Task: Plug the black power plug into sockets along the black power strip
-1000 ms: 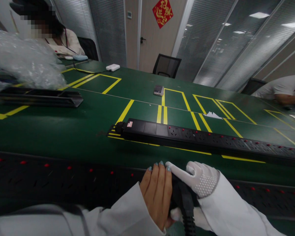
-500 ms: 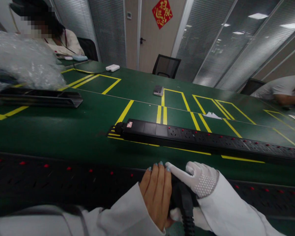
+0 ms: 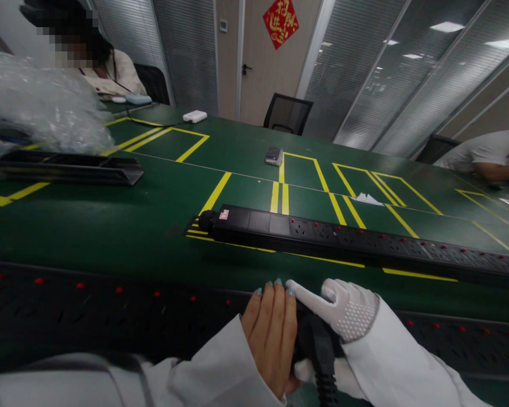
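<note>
My left hand (image 3: 274, 336) is bare, its fingers straight and pressed together over the near black power strip (image 3: 110, 311), with part of the thumb showing below. My right hand (image 3: 350, 311) wears a white dotted glove. Its index finger points toward my left fingertips, and its other fingers curl round a black plug (image 3: 320, 339), whose ribbed cable end runs down to the bottom edge. The contact between plug and strip is hidden by my hands. Beyond them lies a second black power strip (image 3: 322, 232) with red dots and a small label.
Yellow tape marks the green table (image 3: 152, 226). Plastic wrap (image 3: 46, 107) and a black metal channel (image 3: 72, 168) lie at the left. Farther back are a white box (image 3: 194, 116), a small grey item (image 3: 274, 156) and white paper (image 3: 368, 199). People sit at far left and right.
</note>
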### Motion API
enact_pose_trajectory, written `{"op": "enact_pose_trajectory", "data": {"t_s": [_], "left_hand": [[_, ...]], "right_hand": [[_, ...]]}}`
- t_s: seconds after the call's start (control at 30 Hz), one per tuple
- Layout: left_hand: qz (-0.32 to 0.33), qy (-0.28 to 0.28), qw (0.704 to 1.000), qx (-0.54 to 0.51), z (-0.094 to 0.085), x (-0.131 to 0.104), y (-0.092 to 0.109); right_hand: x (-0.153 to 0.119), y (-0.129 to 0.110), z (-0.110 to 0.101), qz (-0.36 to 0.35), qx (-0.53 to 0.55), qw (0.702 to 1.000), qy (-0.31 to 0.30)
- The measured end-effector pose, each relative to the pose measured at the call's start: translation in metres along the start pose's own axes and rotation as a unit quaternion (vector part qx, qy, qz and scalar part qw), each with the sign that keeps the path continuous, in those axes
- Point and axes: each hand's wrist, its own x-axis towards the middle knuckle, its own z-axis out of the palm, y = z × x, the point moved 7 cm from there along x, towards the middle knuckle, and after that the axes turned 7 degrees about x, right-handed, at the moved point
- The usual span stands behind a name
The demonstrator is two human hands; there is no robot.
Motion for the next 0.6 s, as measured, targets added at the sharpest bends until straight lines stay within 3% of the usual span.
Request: {"op": "enact_pose_trajectory", "data": {"t_s": [0.6], "left_hand": [[-0.006, 0.0, 1.0, -0.004, 0.0014, -0.0011, -0.0005]], "right_hand": [[0.0004, -0.0002, -0.0025, 0.008, -0.004, 1.0, 0.005]]}}
